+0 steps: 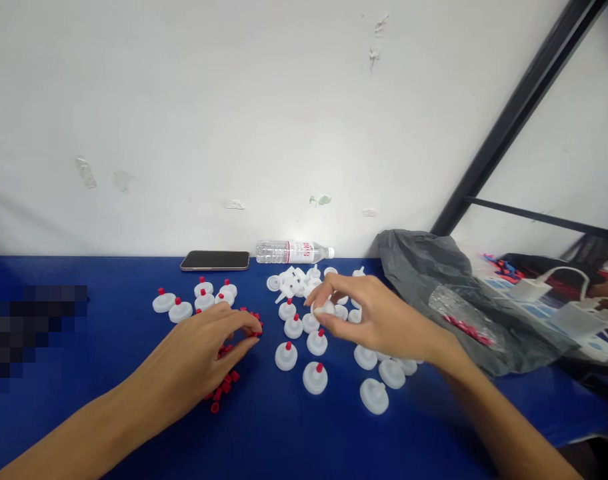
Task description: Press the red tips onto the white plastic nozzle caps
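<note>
My left hand (pixel 211 347) is over a pile of small red caps (pixel 227 379), thumb and fingertips close together at a red piece too small to make out clearly. In my right hand (pixel 369 313) a white round lid (pixel 325 308) is pinched between thumb and fingers, above other white lids. Several white lids with red caps on their spouts, such as one nearby (pixel 315 378), stand between the hands; more capped ones (pixel 180 311) are behind my left hand. White lids without red caps (pixel 374 396) lie below and beside my right hand.
Behind are a black phone (pixel 215 261), a plastic bottle (pixel 294 252) and a heap of white pieces (pixel 291 283). At the right, a grey plastic bag (pixel 409 260) lies under a clear bag of red pieces (pixel 467 320), near a power strip with chargers (pixel 579 320).
</note>
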Available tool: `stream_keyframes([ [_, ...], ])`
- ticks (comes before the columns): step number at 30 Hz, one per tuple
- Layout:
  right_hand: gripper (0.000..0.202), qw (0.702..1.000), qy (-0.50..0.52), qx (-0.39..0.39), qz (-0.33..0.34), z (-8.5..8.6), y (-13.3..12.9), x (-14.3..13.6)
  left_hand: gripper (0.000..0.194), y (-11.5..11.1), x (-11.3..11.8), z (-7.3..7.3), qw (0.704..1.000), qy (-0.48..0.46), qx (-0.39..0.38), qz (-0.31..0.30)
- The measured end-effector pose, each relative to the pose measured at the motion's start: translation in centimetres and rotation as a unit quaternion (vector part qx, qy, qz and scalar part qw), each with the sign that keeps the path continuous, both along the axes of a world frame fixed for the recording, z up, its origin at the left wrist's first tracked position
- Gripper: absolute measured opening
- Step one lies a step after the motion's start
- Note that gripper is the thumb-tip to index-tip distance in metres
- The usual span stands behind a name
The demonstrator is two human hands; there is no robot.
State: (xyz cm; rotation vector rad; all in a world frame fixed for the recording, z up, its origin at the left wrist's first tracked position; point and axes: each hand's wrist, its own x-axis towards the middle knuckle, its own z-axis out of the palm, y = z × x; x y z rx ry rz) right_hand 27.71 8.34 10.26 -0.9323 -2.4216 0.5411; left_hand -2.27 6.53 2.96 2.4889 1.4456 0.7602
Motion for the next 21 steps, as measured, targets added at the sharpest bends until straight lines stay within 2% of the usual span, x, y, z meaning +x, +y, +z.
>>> stream_keyframes([
  [4, 0.014, 0.993, -0.019, 0.11, 0.039, -1.9, -0.8, -2.1, 0.026, -1.2, 1.3, 1.7, 0.989, -0.138, -0.05, -0.004],
  [6, 0.029, 0.983, -0.031, 0.168, 0.069, -2.8, -0.9, -2.8, 0.024, -1.6, 1.6, 2.3, 0.98, -0.172, -0.099, 0.0],
  [9, 0.045, 0.966, -0.031, 0.244, 0.078, -3.7, -0.9, -3.2, 0.028, -1.8, 1.6, 2.6, 0.97, -0.198, -0.144, -0.003],
  [15, 0.041, 0.964, -0.001, 0.259, 0.066, -4.1, -0.8, -3.5, 0.023, -1.9, 1.7, 2.9, 0.956, -0.244, -0.161, 0.006],
  [21, 0.032, 0.955, 0.033, 0.281, 0.093, -4.1, -1.0, -3.8, 0.013, -1.9, 1.8, 2.9, 0.953, -0.272, -0.133, -0.013],
])
